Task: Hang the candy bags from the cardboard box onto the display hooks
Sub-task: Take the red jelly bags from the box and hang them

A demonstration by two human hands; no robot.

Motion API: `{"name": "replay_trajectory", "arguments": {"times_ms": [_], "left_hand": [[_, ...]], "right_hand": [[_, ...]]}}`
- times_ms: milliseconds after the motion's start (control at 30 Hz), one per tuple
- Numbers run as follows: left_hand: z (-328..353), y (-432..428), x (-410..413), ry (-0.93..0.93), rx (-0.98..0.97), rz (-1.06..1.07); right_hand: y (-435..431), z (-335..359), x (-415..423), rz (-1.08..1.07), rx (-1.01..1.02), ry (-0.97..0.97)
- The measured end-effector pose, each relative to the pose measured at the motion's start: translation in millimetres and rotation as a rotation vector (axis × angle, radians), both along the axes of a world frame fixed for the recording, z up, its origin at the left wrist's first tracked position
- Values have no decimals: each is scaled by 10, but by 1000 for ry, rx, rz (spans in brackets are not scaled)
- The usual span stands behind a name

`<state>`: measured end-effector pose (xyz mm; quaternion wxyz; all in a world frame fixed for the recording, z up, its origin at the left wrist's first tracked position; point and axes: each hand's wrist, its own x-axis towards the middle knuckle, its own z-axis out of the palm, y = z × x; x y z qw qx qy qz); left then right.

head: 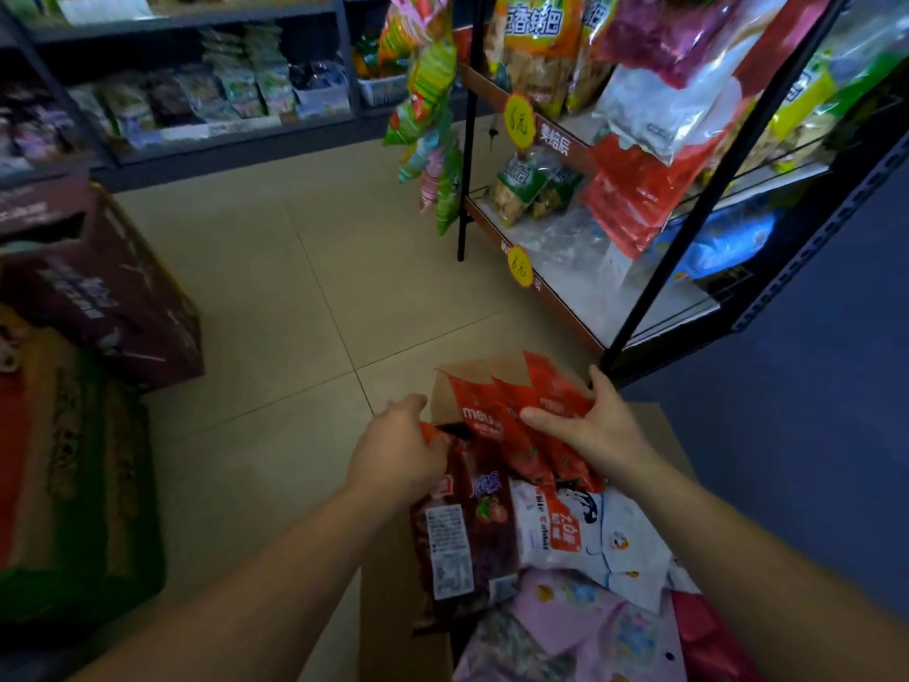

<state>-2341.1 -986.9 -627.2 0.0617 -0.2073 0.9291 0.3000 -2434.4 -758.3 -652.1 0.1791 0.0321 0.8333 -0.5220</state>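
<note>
Right hand (590,430) grips red candy bags (492,411) over the cardboard box (388,607); left hand (398,450) pinches their corner.

Not much gear to report here tbh. Both arms are showing bare the whole way. The left forearm (256,573) and the right forearm (767,548) are running uncovered from the bottom edge of the shot right up to the wrists. The left hand (393,450) and right hand (590,430) are going bare too, just knuckles and fingers. The wide lens is stretching things, so the forearms are looking thick near the camera and tapering hard toward the wrists. The dim light is leaving nails and finer detail too soft to make out.
</note>
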Motion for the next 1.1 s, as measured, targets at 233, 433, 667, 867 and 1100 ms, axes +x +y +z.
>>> {"name": "replay_trajectory", "arguments": {"times_ms": [233, 433, 667, 867, 1100], "left_hand": [[12, 223, -231, 106, 60, -212], [-126, 222, -498, 137, -17, -176], [76, 393, -512, 327, 2, -333], [469, 668, -371, 695, 74, -566], [659, 956, -195, 789, 201, -505]], "right_hand": [[-241, -134, -32, 171, 364, 232], [-69, -75, -18, -88, 154, 238], [217, 315, 177, -94, -75, 112], [424, 1000, 531, 54, -177, 120], [645, 1310, 996, 147, -260, 83]]}}
